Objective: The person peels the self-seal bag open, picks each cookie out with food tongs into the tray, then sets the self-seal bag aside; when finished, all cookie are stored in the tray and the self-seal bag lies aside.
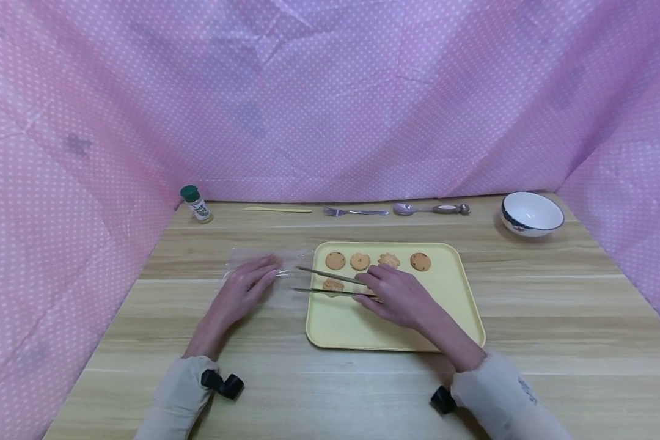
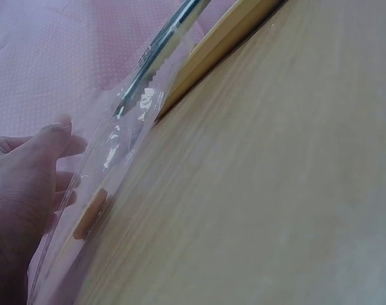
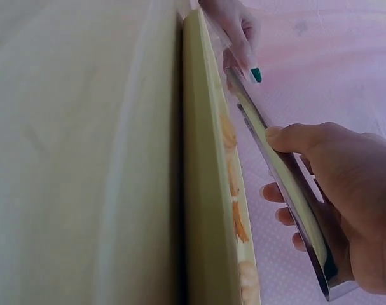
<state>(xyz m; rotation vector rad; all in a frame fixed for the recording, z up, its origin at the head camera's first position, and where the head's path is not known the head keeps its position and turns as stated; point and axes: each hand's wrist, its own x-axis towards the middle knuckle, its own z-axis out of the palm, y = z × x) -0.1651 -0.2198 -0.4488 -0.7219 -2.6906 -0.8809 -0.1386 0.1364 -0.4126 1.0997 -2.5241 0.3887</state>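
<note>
My right hand (image 1: 398,296) grips metal tongs (image 1: 335,276) over the tray's left part. Their arms are spread, with nothing between the tips, which point at the mouth of a clear plastic bag (image 1: 291,296). My left hand (image 1: 247,287) is at the bag, thumb and fingers holding its film near the open end. Inside the bag, a cookie (image 2: 90,215) shows in the left wrist view. Several cookies sit on the yellow tray (image 1: 396,333), among them a round one (image 1: 420,261) and a swirled one (image 1: 332,285) beneath the tongs. My right hand hides part of the tray.
Along the back lie a pale yellow knife (image 1: 277,209), a fork (image 1: 357,212) and a spoon (image 1: 431,209). A green-capped shaker (image 1: 197,205) stands at the back left, a white bowl (image 1: 532,214) at the back right. Pink dotted cloth (image 1: 330,110) hangs behind the table.
</note>
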